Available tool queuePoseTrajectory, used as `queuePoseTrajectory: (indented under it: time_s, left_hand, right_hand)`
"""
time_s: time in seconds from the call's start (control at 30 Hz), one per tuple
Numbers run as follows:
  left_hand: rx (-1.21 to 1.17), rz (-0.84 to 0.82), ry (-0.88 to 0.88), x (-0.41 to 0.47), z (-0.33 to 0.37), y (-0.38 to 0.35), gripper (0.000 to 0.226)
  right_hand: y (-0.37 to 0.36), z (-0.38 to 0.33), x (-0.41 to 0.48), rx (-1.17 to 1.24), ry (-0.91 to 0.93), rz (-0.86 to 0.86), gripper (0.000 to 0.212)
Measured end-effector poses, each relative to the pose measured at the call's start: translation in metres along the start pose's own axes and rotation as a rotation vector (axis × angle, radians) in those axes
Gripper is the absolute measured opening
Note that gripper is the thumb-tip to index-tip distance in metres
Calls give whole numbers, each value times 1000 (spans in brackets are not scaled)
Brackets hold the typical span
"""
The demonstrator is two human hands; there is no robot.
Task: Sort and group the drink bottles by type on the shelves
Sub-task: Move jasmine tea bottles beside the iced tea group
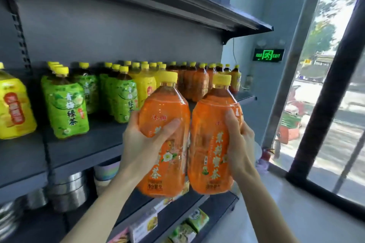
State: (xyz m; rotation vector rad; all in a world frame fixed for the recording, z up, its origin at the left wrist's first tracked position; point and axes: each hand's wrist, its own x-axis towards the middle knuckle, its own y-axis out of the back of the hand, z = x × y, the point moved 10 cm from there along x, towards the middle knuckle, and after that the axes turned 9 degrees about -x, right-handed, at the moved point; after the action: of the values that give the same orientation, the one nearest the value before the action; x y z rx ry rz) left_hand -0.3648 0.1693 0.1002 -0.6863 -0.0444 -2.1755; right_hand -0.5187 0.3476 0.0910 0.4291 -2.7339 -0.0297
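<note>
Two orange bottles fill the middle of the frame, held up in front of the shelf (83, 144). The left hand (142, 144) has its grip wrapped around the left orange bottle (165, 134), thumb across the front of the label and fingers behind. The right hand (240, 142) has its grip closed around the right orange bottle (214, 140) in the same way, thumb on the front. Both bottles are upright, side by side and just about touching, each with a yellow cap and full of amber-orange drink. Behind them on the shelf stand rows of bottles with yellow caps: green bottles (67, 108) at centre left, yellow bottles (144, 85) in the middle, and orange-brown bottles (197, 83) toward the right end. A larger yellow bottle (13, 108) stands at the left edge of the frame. Below the shelf, at lower left, sit stacked metal bowls (69, 189), and at the bottom centre lie small boxes (189, 225), their print too blurred to read. A green exit sign (268, 54) glows at upper right beside the window (325, 85).
</note>
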Motion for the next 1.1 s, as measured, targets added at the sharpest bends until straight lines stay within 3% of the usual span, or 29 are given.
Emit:
queuePoseTrajectory:
  time_s: [0.2,0.5,0.6,0.67,0.77,0.9,1.1]
  left_hand:
    - [-3,-9,-63,48,-41,-80,75]
    - [-14,-24,-42,165,-124,-216,68]
    - [-7,-31,-48,193,-148,-257,57]
    - [7,-20,-44,212,-167,-279,62]
    - [41,41,-48,237,-201,-307,74]
    - [91,178,-45,259,-236,-325,71]
    - [214,394,-87,289,-251,-313,79]
  right_hand:
    - [27,37,91,51,44,-31,61]
    - [78,87,264,12,103,-12,63]
    - [93,110,314,26,117,-14,67]
    - [98,124,348,38,121,-30,68]
    - [97,150,402,48,129,-95,69]
    - [78,185,466,59,97,-240,58]
    - [22,199,528,160,115,-438,46]
